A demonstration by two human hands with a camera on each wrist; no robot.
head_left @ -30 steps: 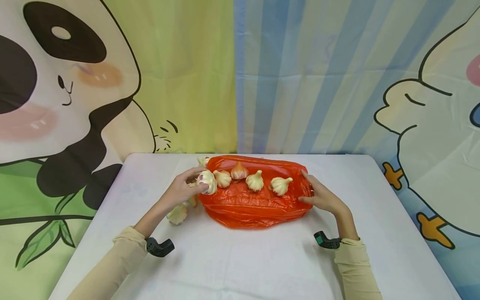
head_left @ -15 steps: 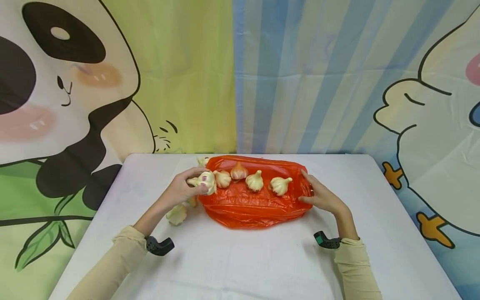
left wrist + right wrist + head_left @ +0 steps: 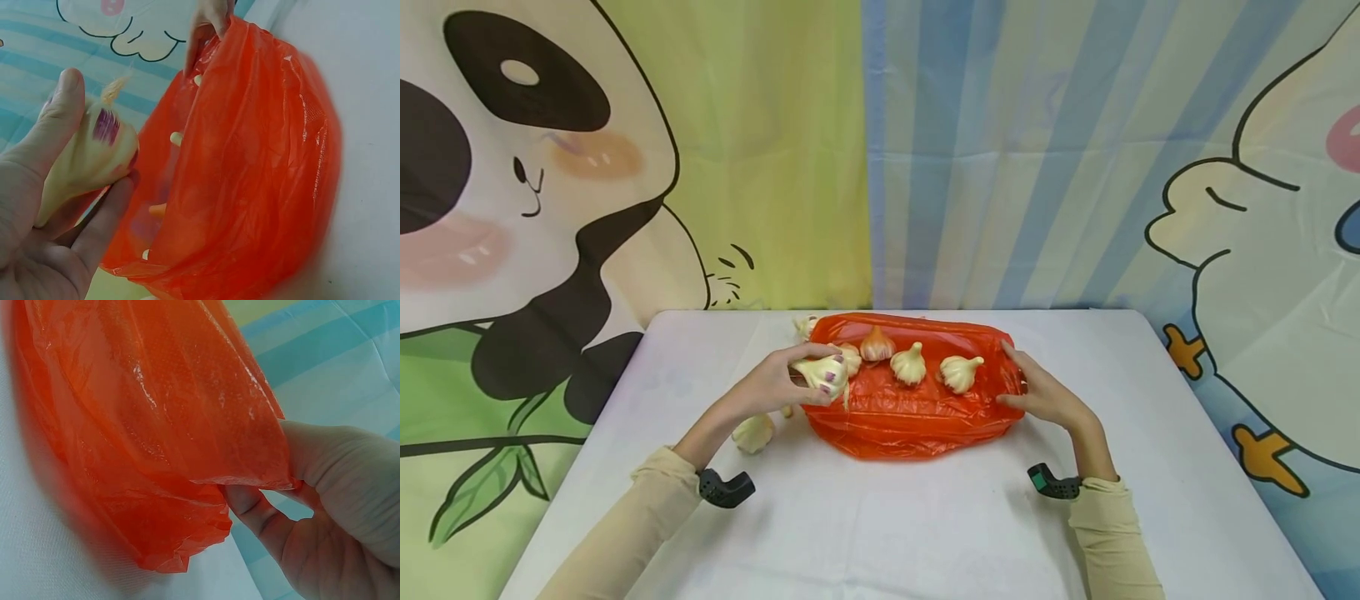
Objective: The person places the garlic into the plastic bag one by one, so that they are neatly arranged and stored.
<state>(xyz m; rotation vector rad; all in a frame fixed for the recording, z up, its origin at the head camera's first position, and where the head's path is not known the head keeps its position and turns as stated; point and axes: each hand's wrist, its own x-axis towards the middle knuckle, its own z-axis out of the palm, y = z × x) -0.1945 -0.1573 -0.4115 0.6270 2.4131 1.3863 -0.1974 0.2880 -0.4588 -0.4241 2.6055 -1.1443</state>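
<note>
Between its thumb and fingers my left hand (image 3: 767, 385) holds a garlic bulb (image 3: 824, 377) over the left end of a red plastic bag (image 3: 902, 433). Purple streaks and a tuft of root show on this bulb in the left wrist view, its stem toward the palm. The bag lies spread wide on the table, mouth upward. Inside it sit a reddish bulb (image 3: 877, 344) and several pale bulbs, among them one garlic bulb (image 3: 908, 364) in the middle and another garlic bulb (image 3: 960, 373) to the right. My right hand (image 3: 337, 494) pinches the bag's right rim between thumb and fingers.
Left of the bag, a loose garlic bulb (image 3: 753, 433) lies on the white tabletop (image 3: 880, 533). Behind the bag's back left corner is another garlic bulb (image 3: 806, 325). A printed curtain (image 3: 790, 150) hangs at the table's back edge.
My left hand has shifted slightly to the right with the garlic bulb, now further over the bag and partly covering a pale bulb inside. The right hand stays at the bag's rim.
</note>
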